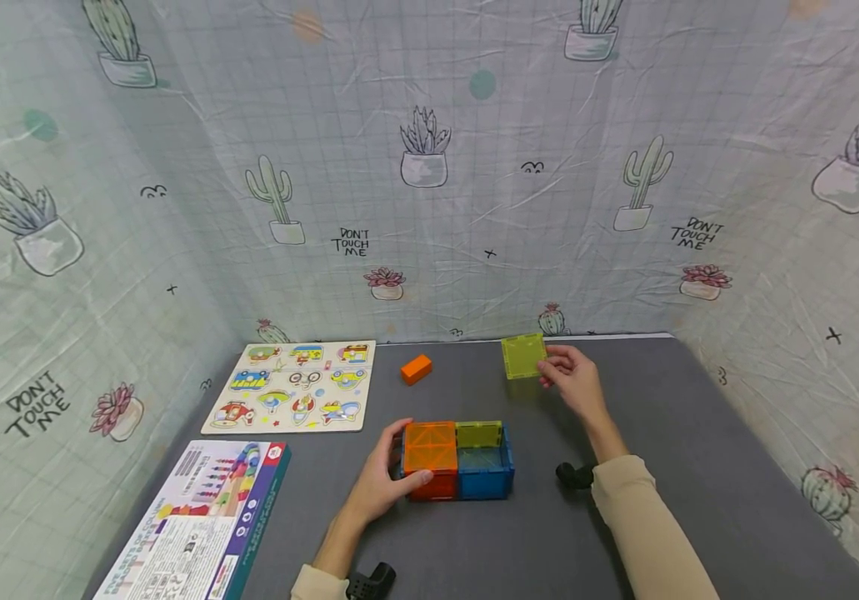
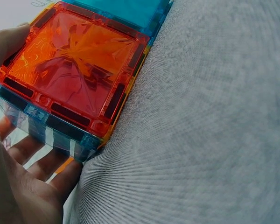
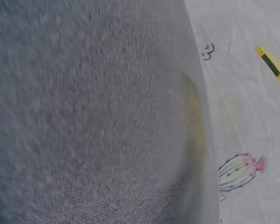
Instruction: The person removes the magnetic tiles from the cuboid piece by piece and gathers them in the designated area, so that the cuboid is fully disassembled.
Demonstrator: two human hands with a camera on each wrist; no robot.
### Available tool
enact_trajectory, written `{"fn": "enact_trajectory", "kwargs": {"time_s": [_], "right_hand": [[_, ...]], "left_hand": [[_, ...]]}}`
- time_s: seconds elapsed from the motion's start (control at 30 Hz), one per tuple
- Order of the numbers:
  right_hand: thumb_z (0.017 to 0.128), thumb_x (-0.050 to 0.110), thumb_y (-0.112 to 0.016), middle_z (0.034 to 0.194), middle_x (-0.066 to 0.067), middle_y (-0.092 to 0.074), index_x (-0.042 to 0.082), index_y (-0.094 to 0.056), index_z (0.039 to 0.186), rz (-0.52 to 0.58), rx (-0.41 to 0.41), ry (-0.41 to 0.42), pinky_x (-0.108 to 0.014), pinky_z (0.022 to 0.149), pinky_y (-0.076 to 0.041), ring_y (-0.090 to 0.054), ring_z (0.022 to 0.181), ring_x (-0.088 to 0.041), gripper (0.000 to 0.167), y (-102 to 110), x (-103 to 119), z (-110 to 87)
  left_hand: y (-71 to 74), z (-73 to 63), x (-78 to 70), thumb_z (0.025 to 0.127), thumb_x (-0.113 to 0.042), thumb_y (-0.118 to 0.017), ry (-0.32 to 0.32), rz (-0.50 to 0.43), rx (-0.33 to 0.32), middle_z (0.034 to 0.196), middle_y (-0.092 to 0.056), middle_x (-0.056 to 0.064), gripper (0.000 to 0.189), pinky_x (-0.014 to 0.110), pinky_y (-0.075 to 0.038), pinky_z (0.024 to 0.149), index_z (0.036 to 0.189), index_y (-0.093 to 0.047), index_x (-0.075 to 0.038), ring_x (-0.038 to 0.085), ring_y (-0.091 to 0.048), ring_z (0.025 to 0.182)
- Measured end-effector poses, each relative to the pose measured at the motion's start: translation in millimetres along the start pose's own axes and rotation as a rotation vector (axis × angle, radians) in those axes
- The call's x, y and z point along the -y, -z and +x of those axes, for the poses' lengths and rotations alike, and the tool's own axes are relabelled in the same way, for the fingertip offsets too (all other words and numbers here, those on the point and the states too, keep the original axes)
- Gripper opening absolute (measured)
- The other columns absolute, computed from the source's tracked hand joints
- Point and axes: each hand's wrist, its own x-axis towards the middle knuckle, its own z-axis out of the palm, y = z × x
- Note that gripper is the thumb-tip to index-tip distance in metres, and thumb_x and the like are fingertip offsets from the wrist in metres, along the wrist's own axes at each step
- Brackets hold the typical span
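My left hand (image 1: pixel 372 483) grips the left end of a two-part box of translucent magnetic tiles, thumb at the front and fingers at the back. The box's left half has an orange top tile (image 1: pixel 430 446) and a red front; its blue right half (image 1: pixel 485 486) is open on top, with a yellow-green back wall. In the left wrist view, fingers (image 2: pixel 35 172) curl around a clear blue side beside the red tile face (image 2: pixel 79 65). Up and to the right, my right hand (image 1: pixel 577 385) pinches a yellow-green square tile (image 1: pixel 522 357) by its right edge. Only that tile's edge (image 3: pixel 273 69) shows in the right wrist view.
An orange block (image 1: pixel 417 369) lies behind the box. To the left are a wooden puzzle board (image 1: pixel 287 390) with vehicle pictures and a printed toy box (image 1: pixel 197 521). Cactus-patterned sheeting (image 1: pixel 429 217) encloses the dark grey table (image 1: pixel 489 550) at the back and sides.
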Motion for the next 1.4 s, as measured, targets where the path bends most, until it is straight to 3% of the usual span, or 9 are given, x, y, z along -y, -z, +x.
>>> {"fn": "enact_trajectory", "kwargs": {"time_s": [0.07,0.2,0.37,0.57,0.8,1.13,1.3,1.4], "right_hand": [[0.095,0.013,-0.069,0.106,-0.031,-0.069,-0.004,-0.059,0.129,0.002,-0.017,-0.023,-0.046,0.071,-0.060,-0.072,0.078,-0.036,0.040,1.2,-3.6,2.5],[0.095,0.014,-0.069,0.110,-0.033,-0.068,-0.005,-0.060,0.129,-0.010,-0.055,-0.069,-0.043,0.071,-0.061,-0.073,0.075,-0.027,0.040,5.6,-11.7,5.7],[0.094,0.009,-0.068,0.111,-0.036,-0.067,-0.010,-0.060,0.127,0.006,-0.102,-0.126,-0.041,0.070,-0.061,-0.073,0.072,-0.021,0.039,11.2,-11.9,4.5],[0.096,0.012,-0.067,0.110,-0.029,-0.069,-0.006,-0.062,0.127,-0.089,-0.131,-0.166,-0.035,0.069,-0.061,-0.073,0.073,-0.018,0.036,11.4,-28.7,12.6],[0.095,0.013,-0.068,0.105,-0.025,-0.071,-0.006,-0.066,0.119,-0.154,-0.181,-0.241,-0.025,0.061,-0.058,-0.070,0.066,-0.010,0.031,10.8,-41.8,21.8],[0.096,0.019,-0.067,0.109,-0.025,-0.071,-0.006,-0.063,0.126,-0.267,-0.164,-0.334,-0.023,0.061,-0.055,-0.073,0.075,-0.021,0.039,9.7,-48.4,25.1],[0.092,0.023,-0.072,0.122,-0.027,-0.067,-0.007,-0.058,0.133,-0.349,-0.120,-0.375,-0.033,0.076,-0.055,-0.068,0.102,-0.034,0.052,8.8,-50.3,26.6],[0.092,0.021,-0.073,0.126,-0.028,-0.063,-0.008,-0.054,0.137,-0.376,-0.090,-0.377,-0.042,0.085,-0.052,-0.062,0.110,-0.038,0.057,8.2,-50.1,27.9]], "left_hand": [[-2.3,2.5,11.4,0.085,-0.018,-0.076,0.002,-0.004,-0.008,0.145,-0.050,0.008,0.080,0.029,-0.044,0.108,0.152,-0.034,-0.016,0.025,-0.049,0.126],[-3.4,4.2,19.8,0.085,-0.020,-0.077,-0.013,-0.026,-0.012,0.144,-0.050,0.003,0.080,0.028,-0.044,0.109,0.152,-0.034,-0.016,0.022,-0.048,0.126],[-4.2,5.3,21.8,0.084,-0.024,-0.078,-0.022,-0.040,-0.003,0.143,-0.050,-0.001,0.081,0.030,-0.043,0.110,0.152,-0.035,-0.015,0.021,-0.048,0.126],[-2.9,5.5,22.0,0.085,-0.026,-0.077,-0.026,-0.026,-0.007,0.143,-0.050,-0.002,0.082,0.034,-0.042,0.111,0.153,-0.034,-0.015,0.021,-0.047,0.127],[-2.9,5.6,21.1,0.085,-0.025,-0.077,-0.025,-0.033,-0.005,0.143,-0.050,-0.001,0.082,0.029,-0.042,0.110,0.153,-0.033,-0.014,0.021,-0.048,0.126],[-3.0,3.4,20.2,0.086,-0.021,-0.077,-0.013,-0.048,0.003,0.143,-0.051,0.000,0.081,0.024,-0.043,0.108,0.153,-0.033,-0.015,0.018,-0.049,0.124],[-2.9,3.4,20.1,0.086,-0.018,-0.076,-0.015,-0.062,0.002,0.146,-0.049,0.006,0.081,0.024,-0.044,0.107,0.154,-0.032,-0.015,0.022,-0.049,0.126],[-2.1,4.0,20.3,0.086,-0.018,-0.076,-0.014,-0.056,0.000,0.146,-0.049,0.006,0.082,0.025,-0.044,0.108,0.154,-0.032,-0.015,0.022,-0.049,0.126]]}}
